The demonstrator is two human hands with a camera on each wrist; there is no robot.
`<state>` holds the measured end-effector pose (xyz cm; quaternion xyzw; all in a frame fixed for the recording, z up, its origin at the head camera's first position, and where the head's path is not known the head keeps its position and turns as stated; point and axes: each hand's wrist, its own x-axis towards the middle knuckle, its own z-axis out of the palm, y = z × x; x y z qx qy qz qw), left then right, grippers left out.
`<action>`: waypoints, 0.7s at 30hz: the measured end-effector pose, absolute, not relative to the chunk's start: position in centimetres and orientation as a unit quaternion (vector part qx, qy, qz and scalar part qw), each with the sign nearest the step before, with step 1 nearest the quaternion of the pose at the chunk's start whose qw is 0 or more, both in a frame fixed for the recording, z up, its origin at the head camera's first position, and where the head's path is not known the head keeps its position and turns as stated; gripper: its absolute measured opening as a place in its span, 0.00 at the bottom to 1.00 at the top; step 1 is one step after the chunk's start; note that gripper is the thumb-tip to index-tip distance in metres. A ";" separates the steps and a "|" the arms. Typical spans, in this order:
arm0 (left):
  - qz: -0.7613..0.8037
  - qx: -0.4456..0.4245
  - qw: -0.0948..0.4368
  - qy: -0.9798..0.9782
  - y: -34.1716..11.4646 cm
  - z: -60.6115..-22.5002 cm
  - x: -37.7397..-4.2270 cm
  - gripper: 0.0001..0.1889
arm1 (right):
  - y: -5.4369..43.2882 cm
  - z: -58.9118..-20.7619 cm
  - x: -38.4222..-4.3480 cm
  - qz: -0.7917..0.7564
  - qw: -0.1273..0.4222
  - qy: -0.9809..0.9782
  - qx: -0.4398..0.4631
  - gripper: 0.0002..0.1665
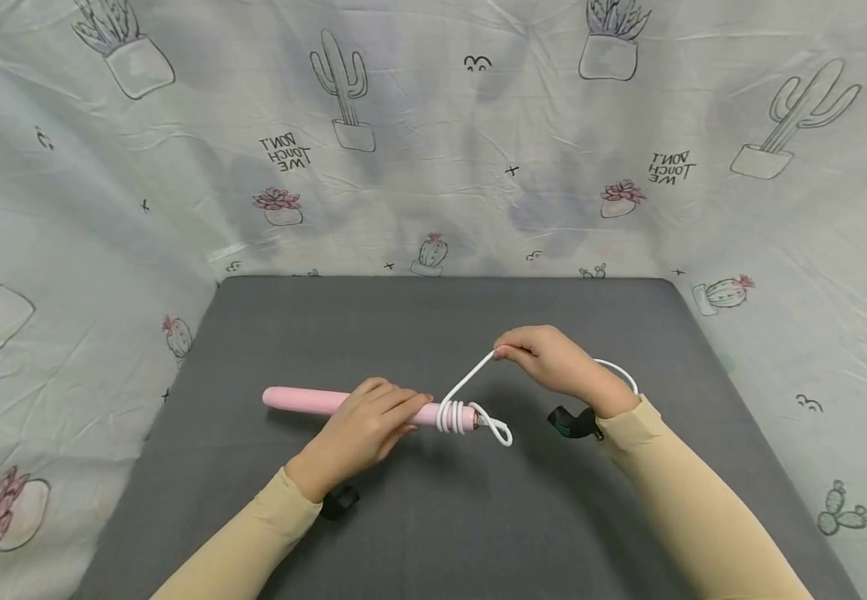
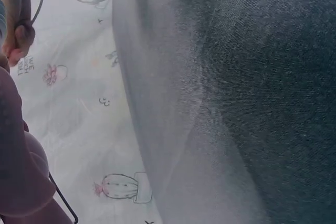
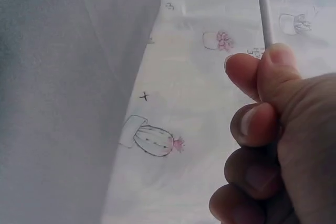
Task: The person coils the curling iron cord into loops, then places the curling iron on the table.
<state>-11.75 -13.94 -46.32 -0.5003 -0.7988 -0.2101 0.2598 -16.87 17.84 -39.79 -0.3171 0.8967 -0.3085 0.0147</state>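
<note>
A pink stick-shaped appliance (image 1: 306, 401), like a hair iron, is held level over the grey table. My left hand (image 1: 369, 421) grips it around the middle from above. Several loops of its white power cord (image 1: 449, 417) are wound round the right end, and a loose bend of cord sticks out past that end. Up and to the right, my right hand (image 1: 546, 358) pinches the cord between thumb and forefinger, drawing a straight stretch up from the loops. In the right wrist view the cord (image 3: 264, 9) runs up from the pinching fingertips (image 3: 281, 56), with the other fingers curled in.
The grey table (image 1: 403, 533) ends at a back edge against a pale curtain (image 1: 433, 150) printed with cacti. More cord (image 1: 617, 367) arcs behind the right wrist. Dark wrist-camera mounts (image 1: 572, 422) show under both wrists.
</note>
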 end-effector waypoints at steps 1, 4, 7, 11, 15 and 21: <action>-0.211 -0.501 0.261 -0.798 -13.9 -46.2 -11.8 0.18 | 17.9 -39.8 -16.9 -0.312 0.012 0.896 -0.316 0.08; -0.213 -0.500 0.260 -0.798 -13.7 -46.0 -11.7 0.18 | 17.7 -40.5 -17.1 -0.321 0.014 0.895 -0.310 0.08; -0.216 -0.497 0.256 -0.800 -13.5 -45.8 -11.7 0.18 | 17.2 -42.0 -17.5 -0.324 0.034 0.897 -0.300 0.09; -0.227 -0.480 0.253 -0.809 -13.6 -45.9 -11.5 0.19 | 16.3 -43.9 -17.5 -0.339 0.061 0.892 -0.292 0.12; -0.246 -0.440 0.251 -0.826 -13.7 -45.7 -11.5 0.21 | 15.1 -45.3 -16.9 -0.346 0.054 0.892 -0.287 0.12; -0.269 -0.374 0.242 -0.854 -13.7 -45.1 -11.7 0.23 | 12.8 -47.6 -15.2 -0.293 -0.005 0.907 -0.303 0.13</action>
